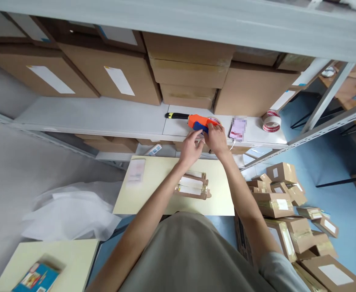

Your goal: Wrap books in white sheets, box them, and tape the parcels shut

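An orange and blue tape dispenser (193, 120) with a black and yellow handle lies on the grey shelf, its handle pointing left. My right hand (217, 140) has its fingers closed around the dispenser's right end, hiding part of it. Just to the left, my left hand (191, 149) reaches up to the blue part, thumb and forefinger apart; I cannot tell whether its fingertips touch. Below my forearms, a small taped carton (193, 185) with white labels rests on the pale yellow table (156, 194).
Right of my hands, the shelf holds a phone (238, 129) with a cable and a tape roll (271, 121). Large cartons (112, 73) stand along its back. Several boxes (299, 235) pile up on the floor at right. White plastic sheeting (71, 215) bulges at left.
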A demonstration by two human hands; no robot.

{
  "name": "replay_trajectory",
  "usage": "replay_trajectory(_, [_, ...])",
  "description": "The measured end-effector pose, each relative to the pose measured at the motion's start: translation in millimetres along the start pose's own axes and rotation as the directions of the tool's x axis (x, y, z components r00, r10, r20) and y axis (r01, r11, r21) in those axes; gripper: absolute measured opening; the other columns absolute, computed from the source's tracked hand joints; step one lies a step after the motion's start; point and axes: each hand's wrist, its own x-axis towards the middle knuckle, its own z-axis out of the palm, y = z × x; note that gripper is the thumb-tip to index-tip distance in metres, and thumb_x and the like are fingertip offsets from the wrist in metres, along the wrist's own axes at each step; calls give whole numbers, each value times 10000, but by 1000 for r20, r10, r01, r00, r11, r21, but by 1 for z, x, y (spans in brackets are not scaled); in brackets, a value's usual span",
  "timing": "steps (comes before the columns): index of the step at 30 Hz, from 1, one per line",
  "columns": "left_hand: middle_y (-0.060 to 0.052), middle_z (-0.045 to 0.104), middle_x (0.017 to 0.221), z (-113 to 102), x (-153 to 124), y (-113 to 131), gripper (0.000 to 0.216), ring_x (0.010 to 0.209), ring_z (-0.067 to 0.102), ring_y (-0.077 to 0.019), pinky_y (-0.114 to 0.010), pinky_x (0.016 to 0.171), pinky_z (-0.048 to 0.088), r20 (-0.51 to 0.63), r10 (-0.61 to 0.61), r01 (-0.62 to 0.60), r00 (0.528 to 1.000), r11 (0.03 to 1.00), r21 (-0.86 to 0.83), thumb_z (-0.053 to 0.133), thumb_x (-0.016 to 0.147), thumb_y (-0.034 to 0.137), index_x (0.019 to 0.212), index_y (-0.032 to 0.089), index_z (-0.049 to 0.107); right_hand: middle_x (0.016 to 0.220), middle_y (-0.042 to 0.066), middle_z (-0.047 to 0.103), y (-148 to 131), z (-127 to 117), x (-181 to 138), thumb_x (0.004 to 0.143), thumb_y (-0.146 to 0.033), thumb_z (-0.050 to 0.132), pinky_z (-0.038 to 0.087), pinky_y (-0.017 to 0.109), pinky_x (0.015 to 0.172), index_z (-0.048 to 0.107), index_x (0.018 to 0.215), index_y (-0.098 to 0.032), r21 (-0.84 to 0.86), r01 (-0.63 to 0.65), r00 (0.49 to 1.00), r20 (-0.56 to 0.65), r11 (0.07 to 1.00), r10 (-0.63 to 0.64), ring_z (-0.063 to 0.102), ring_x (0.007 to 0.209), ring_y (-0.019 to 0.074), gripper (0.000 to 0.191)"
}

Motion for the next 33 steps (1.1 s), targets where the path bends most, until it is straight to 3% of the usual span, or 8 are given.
replay_trajectory(5, [-110, 832, 1262, -18, -13, -15, 309, 1106, 807, -227, -383, 1066, 635, 123, -89, 102, 988, 989, -104, 634, 1019, 182, 1295, 192, 773, 1279, 249, 749, -8, 19, 26, 1032, -172, 601, 325, 603, 1298, 657, 1389, -45, -47, 14, 997, 75, 999, -10, 611, 1349, 367, 382])
replay_trajectory(9, [-107, 848, 1228, -30, -46, -52, 289, 1098, 814, -232, -376, 1049, 641, 173, -228, 247, 958, 964, -100, 633, 1018, 208, 1257, 189, 793, 1511, 235, 619, -7, 25, 8, 1075, -211, 531, 345, 664, 1291, 601, 1508, -133, 3, -22, 997, -68, 1000, 22, 494, 1483, 372, 446])
replay_trajectory(14, [-83, 852, 1217, -59, -125, -133, 248, 1104, 809, -241, -391, 1101, 610, 140, -526, 521, 839, 851, 73, 657, 976, 256, 1166, 204, 807, 1626, 195, 488, -1, 50, -100, 1160, -376, 389, 416, 661, 1265, 480, 1611, -236, 180, -105, 961, -236, 978, 147, 449, 1560, 357, 481])
replay_trajectory(17, [-113, 841, 1251, -72, -176, -170, 258, 1179, 796, -279, -401, 1106, 597, 151, -735, 709, 661, 678, 194, 685, 930, 276, 1151, 198, 792, 1527, 229, 593, -1, 85, -192, 1137, -525, 447, 462, 603, 1245, 523, 1543, -185, 258, -274, 945, -109, 926, 310, 549, 1483, 359, 535])
replay_trajectory(19, [-131, 831, 1275, -70, -200, -181, 273, 1207, 785, -298, -395, 1082, 596, 179, -789, 746, 587, 614, 257, 706, 909, 301, 1149, 195, 782, 1454, 278, 647, -4, 112, -245, 1115, -602, 425, 517, 581, 1182, 544, 1501, -125, 266, -470, 878, 39, 842, 478, 620, 1403, 383, 625])
replay_trajectory(24, [-107, 843, 1088, -41, -220, -181, 221, 1069, 784, -292, -344, 919, 588, 286, -756, 645, 589, 653, 397, 667, 972, 406, 1039, 214, 753, 1265, 272, 765, -17, 159, -308, 1078, -681, 395, 599, 475, 936, 558, 1484, -101, 209, -754, 647, 399, 622, 650, 759, 1128, 393, 727])
replay_trajectory(29, [-98, 792, 896, -26, -217, -179, 252, 911, 748, -286, -319, 786, 513, 237, -743, 555, 625, 637, 534, 619, 1030, 449, 926, 231, 692, 1073, 231, 803, -26, 169, -308, 1121, -611, 304, 551, 392, 822, 563, 1535, -73, 156, -761, 631, 405, 630, 662, 772, 955, 366, 726])
replay_trajectory(33, [-85, 783, 886, -35, -212, -181, 295, 889, 725, -268, -315, 785, 509, 319, -720, 536, 616, 680, 500, 538, 1063, 412, 860, 240, 665, 961, 176, 814, -17, 160, -304, 1145, -590, 256, 537, 364, 793, 670, 1466, -129, 193, -750, 645, 425, 632, 635, 769, 892, 343, 698])
